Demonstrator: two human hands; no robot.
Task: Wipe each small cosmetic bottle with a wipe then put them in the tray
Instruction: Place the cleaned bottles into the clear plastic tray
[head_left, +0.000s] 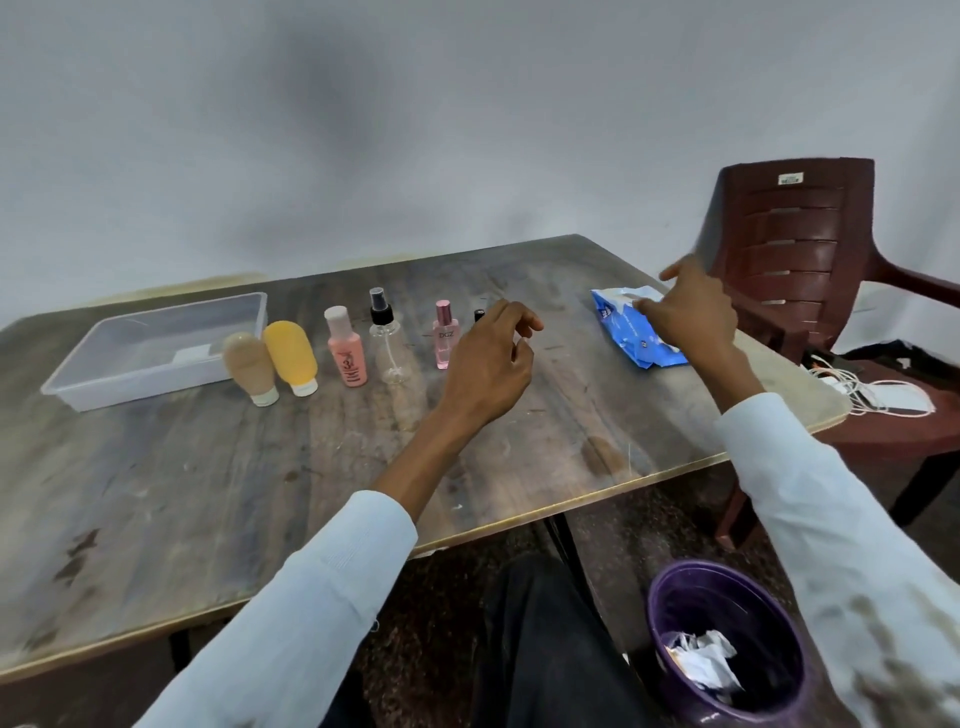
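Item 1, wipe pack (635, 332): blue soft packet lying flat on the bench (208, 493), toward my right-hand far edge. Its long axis runs from the far end toward me, slanting rightward. My right hand (688, 312) is on it, fingers curled at the pack's opening as if pinching at a white wipe there; whether a wipe is actually gripped, I cannot tell. This hand is plainly the nearer one to the pack.

Item 2, my left hand (491, 364): hovering over the bench middle, fingers loosely curled and apart, holding nothing. The pack lies to its right, well apart.

Item 3, bottles, all upright in a row across the bench, none yet wiped by my judgement: tan tube (250, 368) and yellow tube (291, 357), both standing on their caps just beside the tray; pink bottle (347, 353) with white cap; clear spray bottle (388, 344) with black pump; small pink perfume bottle (443, 335); a dark-capped bottle (478, 315) mostly hidden behind my left hand.

Item 4, tray (72, 387): clear plastic, on the bench at far left. Contents: no bottles; a pale patch, perhaps a label, shows on or through its base.

Item 5, purple bin (675, 582): on the floor by my right leg. Contents: crumpled white scraps.

Item 6, brown chair (789, 249): beyond the bench corner, white cables on its seat.
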